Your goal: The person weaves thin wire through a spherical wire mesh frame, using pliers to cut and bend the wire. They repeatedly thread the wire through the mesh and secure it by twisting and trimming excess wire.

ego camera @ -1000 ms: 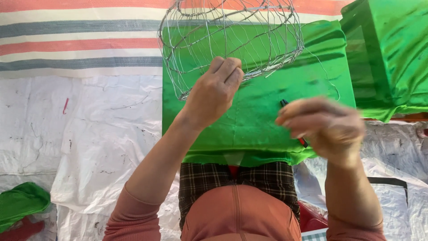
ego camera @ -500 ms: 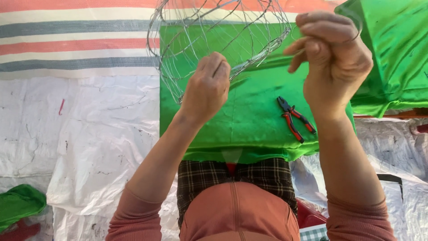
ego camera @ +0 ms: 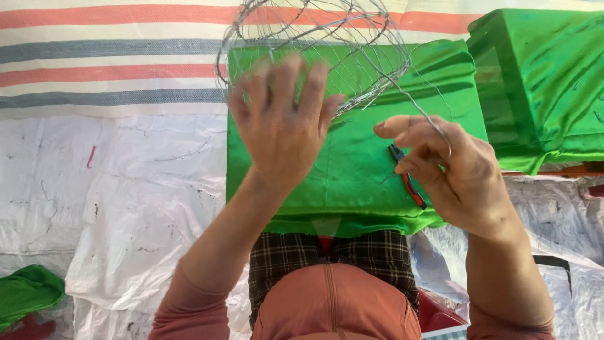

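Two bare hands work over a lap draped in shiny green cloth point(ego camera: 352, 189); nearest the camera are the person's plaid-covered knees and salmon sleeves. The right hand point(ego camera: 459, 179) is curled closed, pinching a thin loose wire point(ego camera: 423, 112) that arcs up from its fingers toward the frame, while red-handled pliers point(ego camera: 408, 179) lie on the cloth partly hidden beneath that hand. The left hand point(ego camera: 283, 123) is spread open, fingers splayed and blurred, its fingertips touching or just short of the near edge of the round wire frame point(ego camera: 314, 44), which I cannot tell apart. That frame, a dome-like cage of bent wire, sits at the far end of the cloth, beyond both hands. The step in hand looks like tying or winding the loose strand onto the cage; the next move would seem to call for steadying the cage with the left hand while the right draws the wire taut. Farther off lie white plastic sheeting point(ego camera: 126, 189) and a striped mat point(ego camera: 113, 63), with a second green-covered block point(ego camera: 541, 82) at the right.
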